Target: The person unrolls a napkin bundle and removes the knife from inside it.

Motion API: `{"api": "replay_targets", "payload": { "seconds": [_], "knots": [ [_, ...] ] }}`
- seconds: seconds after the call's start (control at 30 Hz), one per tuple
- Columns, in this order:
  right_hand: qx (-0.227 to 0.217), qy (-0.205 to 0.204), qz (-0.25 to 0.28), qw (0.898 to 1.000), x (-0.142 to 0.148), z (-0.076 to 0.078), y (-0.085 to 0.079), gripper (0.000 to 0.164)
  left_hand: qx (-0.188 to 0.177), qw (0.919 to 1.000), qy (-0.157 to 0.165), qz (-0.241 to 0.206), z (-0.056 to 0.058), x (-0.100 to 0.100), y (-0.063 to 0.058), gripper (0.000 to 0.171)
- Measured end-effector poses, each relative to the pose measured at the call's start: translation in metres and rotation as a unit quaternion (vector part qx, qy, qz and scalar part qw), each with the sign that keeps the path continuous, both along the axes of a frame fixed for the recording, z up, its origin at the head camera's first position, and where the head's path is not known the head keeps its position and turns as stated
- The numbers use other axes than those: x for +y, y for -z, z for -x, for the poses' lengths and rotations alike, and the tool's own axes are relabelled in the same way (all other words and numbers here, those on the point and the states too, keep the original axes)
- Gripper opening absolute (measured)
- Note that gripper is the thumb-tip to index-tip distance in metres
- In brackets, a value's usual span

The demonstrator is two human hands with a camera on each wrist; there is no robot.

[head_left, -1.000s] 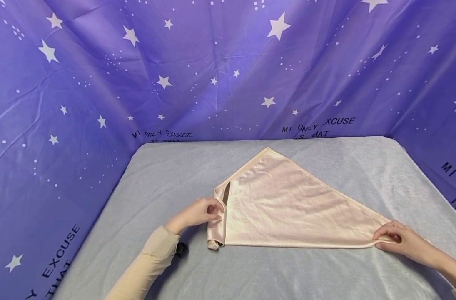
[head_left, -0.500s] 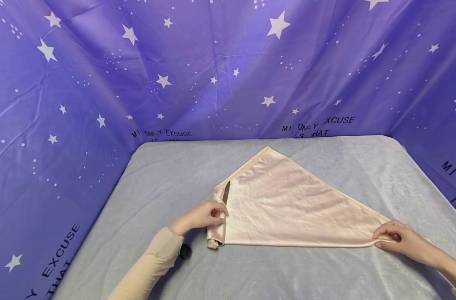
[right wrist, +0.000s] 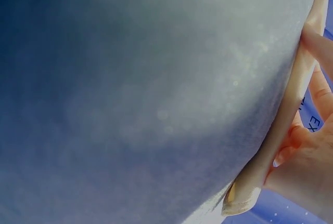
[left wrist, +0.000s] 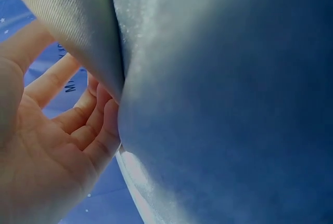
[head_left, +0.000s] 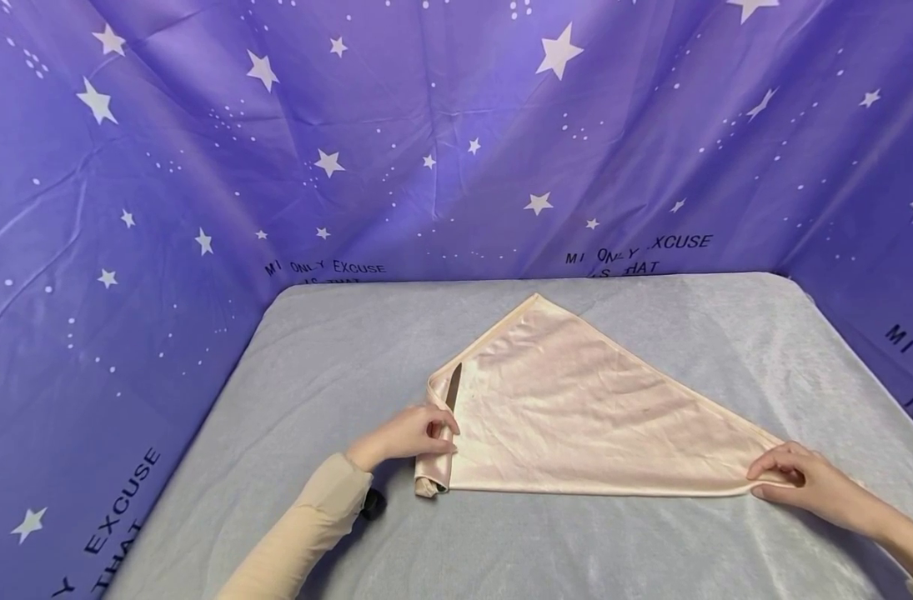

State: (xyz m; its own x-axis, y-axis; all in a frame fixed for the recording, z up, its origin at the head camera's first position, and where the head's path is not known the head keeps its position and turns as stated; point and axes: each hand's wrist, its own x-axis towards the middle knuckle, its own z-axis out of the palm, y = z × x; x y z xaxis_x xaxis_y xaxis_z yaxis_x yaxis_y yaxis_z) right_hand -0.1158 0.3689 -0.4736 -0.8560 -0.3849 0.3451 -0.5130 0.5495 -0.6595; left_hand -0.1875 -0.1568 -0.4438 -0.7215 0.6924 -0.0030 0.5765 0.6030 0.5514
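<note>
A pale pink satin cloth point(head_left: 591, 408) lies in a triangle, its peak pointing away from me. Its left end is wound into a narrow roll point(head_left: 432, 471). From the top of this roll sticks a dark, pointed, blade-like piece point(head_left: 453, 385); the rest of it is hidden in the cloth. My left hand point(head_left: 403, 433) holds the roll, with thumb and fingers bent over its right side. At the far right corner, my right hand point(head_left: 816, 483) pinches the cloth between thumb and fingers. Both wrist views show the hands point(left wrist: 57, 135) point(right wrist: 307, 156) at the cloth's edge.
Grey plush fabric point(head_left: 336, 350) covers the table under the cloth. Purple curtains with white stars point(head_left: 441, 125) stand behind it and along both sides. A small black object point(head_left: 373, 504) sits under the left wrist.
My left hand has slid a little down and to the right along the roll, toward its near end. The right hand and the cloth look the same.
</note>
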Motion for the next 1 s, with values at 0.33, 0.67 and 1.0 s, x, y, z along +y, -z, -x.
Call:
{"api": "replay_targets", "payload": {
  "seconds": [0.33,0.67,1.0],
  "knots": [
    [-0.011,0.007,-0.008,1.000,0.0011,-0.0006,-0.0004,0.037,-0.030,0.9995,0.007,0.010,0.0002,0.0027,-0.0002,0.009],
    [-0.008,0.009,-0.009,1.000,0.0013,-0.0005,-0.0006,0.038,-0.013,0.9995,0.010,0.028,0.0037,0.0069,-0.0004,0.017],
    [-0.007,0.008,-0.011,1.000,0.0022,-0.0002,0.0002,0.038,-0.023,0.9991,-0.029,0.020,0.0046,0.0094,-0.0014,0.012]
  ]
}}
